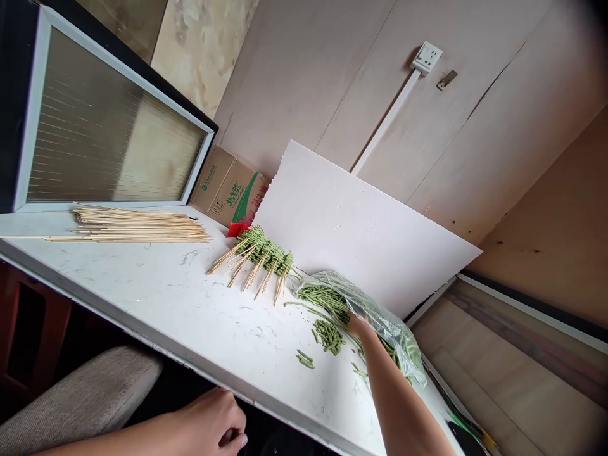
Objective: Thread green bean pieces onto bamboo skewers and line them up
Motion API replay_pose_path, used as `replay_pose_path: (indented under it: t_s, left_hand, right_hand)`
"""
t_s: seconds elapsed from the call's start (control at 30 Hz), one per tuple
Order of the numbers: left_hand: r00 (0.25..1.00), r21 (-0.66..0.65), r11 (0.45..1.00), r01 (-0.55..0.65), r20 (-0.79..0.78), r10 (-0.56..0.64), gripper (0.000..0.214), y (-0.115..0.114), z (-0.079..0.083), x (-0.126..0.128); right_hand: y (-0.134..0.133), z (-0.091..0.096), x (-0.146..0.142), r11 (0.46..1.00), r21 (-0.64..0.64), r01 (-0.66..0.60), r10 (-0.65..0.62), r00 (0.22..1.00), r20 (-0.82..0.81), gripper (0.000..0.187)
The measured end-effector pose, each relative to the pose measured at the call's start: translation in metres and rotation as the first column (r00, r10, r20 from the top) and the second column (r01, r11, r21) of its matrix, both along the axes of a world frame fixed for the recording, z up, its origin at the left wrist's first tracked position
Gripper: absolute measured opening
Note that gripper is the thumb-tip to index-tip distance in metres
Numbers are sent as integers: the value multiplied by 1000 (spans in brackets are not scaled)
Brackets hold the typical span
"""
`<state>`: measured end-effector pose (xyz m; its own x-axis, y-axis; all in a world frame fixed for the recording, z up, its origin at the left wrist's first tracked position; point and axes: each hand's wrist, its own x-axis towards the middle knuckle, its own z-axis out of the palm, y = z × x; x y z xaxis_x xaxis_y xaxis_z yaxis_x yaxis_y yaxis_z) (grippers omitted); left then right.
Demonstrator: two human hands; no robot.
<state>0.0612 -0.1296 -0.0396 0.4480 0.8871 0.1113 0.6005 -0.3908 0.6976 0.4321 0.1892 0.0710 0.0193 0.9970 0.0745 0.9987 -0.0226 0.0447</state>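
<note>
My right hand [358,325] reaches in among long green beans [327,297] at a clear plastic bag [403,339]; its fingers are hidden, so I cannot tell whether they grip any. Just left of it lies a small pile of cut bean pieces [329,336], with a few more pieces [305,360] nearer the front edge. My left hand [217,419] is curled closed in front of the table edge, with nothing visible in it. Skewered bean bundles [266,252] lie in a row farther back, their bare stick ends pointing towards me.
Many loose bamboo skewers [142,226] lie on the white tabletop [190,304] at the left. A cardboard box [230,187] and a leaning white board [361,234] stand against the wall. The ribbed glass panel [109,126] rises at the far left.
</note>
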Motion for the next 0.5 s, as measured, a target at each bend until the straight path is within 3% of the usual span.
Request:
replay_pose_path:
  t_s: [0.17, 0.5]
  left_hand:
    - [1000, -35, 999, -2, 9, 3, 29, 1, 0, 1]
    - [1000, -89, 996, -21, 6, 21, 34, 2, 4, -2]
  right_hand:
    - [5, 6, -1, 995, -82, 62, -49, 988, 149, 54]
    - [20, 9, -6, 997, -82, 7, 7, 986, 168, 30]
